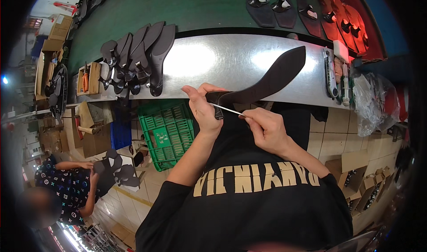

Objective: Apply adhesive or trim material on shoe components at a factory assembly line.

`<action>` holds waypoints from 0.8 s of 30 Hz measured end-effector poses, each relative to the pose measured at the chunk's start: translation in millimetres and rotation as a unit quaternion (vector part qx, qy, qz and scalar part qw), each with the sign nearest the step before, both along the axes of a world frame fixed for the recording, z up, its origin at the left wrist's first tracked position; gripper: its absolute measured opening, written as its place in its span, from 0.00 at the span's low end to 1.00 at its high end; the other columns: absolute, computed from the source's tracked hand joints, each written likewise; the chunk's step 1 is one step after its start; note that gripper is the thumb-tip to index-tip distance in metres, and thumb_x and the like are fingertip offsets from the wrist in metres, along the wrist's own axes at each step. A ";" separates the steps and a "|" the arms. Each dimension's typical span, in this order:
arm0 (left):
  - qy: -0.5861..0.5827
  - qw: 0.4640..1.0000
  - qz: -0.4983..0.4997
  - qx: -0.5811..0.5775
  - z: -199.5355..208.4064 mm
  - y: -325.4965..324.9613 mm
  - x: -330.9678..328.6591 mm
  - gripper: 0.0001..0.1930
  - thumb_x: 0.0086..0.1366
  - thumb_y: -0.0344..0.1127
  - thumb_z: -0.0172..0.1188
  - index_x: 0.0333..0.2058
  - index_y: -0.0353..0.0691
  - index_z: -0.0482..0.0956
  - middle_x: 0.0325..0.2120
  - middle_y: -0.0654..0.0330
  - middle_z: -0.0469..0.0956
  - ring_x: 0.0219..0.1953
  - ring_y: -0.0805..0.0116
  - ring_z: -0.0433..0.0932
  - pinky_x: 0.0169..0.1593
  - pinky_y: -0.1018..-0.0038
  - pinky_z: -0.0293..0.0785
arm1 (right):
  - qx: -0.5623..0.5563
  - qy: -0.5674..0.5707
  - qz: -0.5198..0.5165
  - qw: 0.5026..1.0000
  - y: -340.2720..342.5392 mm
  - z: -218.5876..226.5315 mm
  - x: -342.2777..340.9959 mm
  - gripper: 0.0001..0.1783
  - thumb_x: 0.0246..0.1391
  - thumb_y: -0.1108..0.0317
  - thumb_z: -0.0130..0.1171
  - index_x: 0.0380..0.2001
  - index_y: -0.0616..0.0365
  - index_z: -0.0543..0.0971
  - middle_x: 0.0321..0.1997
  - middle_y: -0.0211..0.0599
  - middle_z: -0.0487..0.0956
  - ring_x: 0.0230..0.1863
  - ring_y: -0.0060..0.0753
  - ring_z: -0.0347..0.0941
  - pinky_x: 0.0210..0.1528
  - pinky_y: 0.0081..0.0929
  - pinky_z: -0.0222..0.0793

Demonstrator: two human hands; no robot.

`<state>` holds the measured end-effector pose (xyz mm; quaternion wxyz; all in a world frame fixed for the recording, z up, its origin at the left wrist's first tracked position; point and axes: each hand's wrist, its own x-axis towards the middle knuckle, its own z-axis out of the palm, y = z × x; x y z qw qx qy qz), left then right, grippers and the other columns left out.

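Note:
My left hand (205, 112) is closed around the heel end of a dark high-heeled shoe sole (273, 76). Its long flat forepart points up and right over the metal bench. A thin white stick (227, 109) is pinched in my right hand (266, 129), its far end meeting the heel area beside my left palm. What that tip touches is hidden by the hand. To the left on the bench lies a cluster of similar dark soles with heels (162, 47).
Behind the metal bench (195, 80) runs a green belt (200, 5) with more soles (260, 7), some under red light. Pliers sit in a wooden box (93, 80). A cutter knife (330, 76), plastic bags (371, 103), a green crate (169, 141) and a co-worker (73, 187) are nearby.

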<state>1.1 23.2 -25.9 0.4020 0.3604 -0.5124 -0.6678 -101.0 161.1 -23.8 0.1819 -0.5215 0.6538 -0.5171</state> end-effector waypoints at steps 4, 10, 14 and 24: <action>0.031 0.983 0.026 0.180 -0.6 -9.5 -4.8 0.36 0.69 0.66 0.32 0.20 0.40 0.70 0.14 0.63 0.70 0.17 0.74 0.68 0.25 0.80 0.66 | -0.020 0.013 0.079 0.997 4.0 12.6 8.2 0.07 0.48 0.79 0.60 0.33 0.63 0.77 0.25 0.42 0.77 0.24 0.41 0.75 0.26 0.29 0.69; 0.173 0.853 0.010 0.492 8.5 2.9 -16.0 0.28 0.64 0.63 0.49 0.26 0.41 0.75 0.20 0.60 0.76 0.29 0.64 0.77 0.48 0.64 0.75 | 0.024 -0.003 -0.057 0.998 -0.5 3.0 -4.7 0.03 0.53 0.76 0.57 0.32 0.62 0.77 0.24 0.42 0.76 0.25 0.43 0.75 0.27 0.32 0.70; 0.304 0.794 -0.061 0.524 -23.9 2.4 -14.6 0.20 0.66 0.51 0.52 0.23 0.42 0.74 0.19 0.57 0.76 0.29 0.64 0.75 0.44 0.68 0.72 | 0.040 -0.027 -0.049 0.998 -2.3 -8.9 3.9 0.02 0.53 0.76 0.57 0.31 0.62 0.76 0.26 0.44 0.76 0.27 0.47 0.75 0.28 0.34 0.70; 0.229 0.863 -0.009 0.450 -7.4 -41.7 -22.4 0.29 0.60 0.69 0.51 0.31 0.45 0.75 0.21 0.64 0.75 0.25 0.67 0.75 0.35 0.68 0.74 | -0.015 -0.025 0.057 0.998 -8.0 -2.7 28.4 0.03 0.50 0.75 0.59 0.30 0.60 0.76 0.26 0.42 0.77 0.26 0.43 0.75 0.27 0.32 0.70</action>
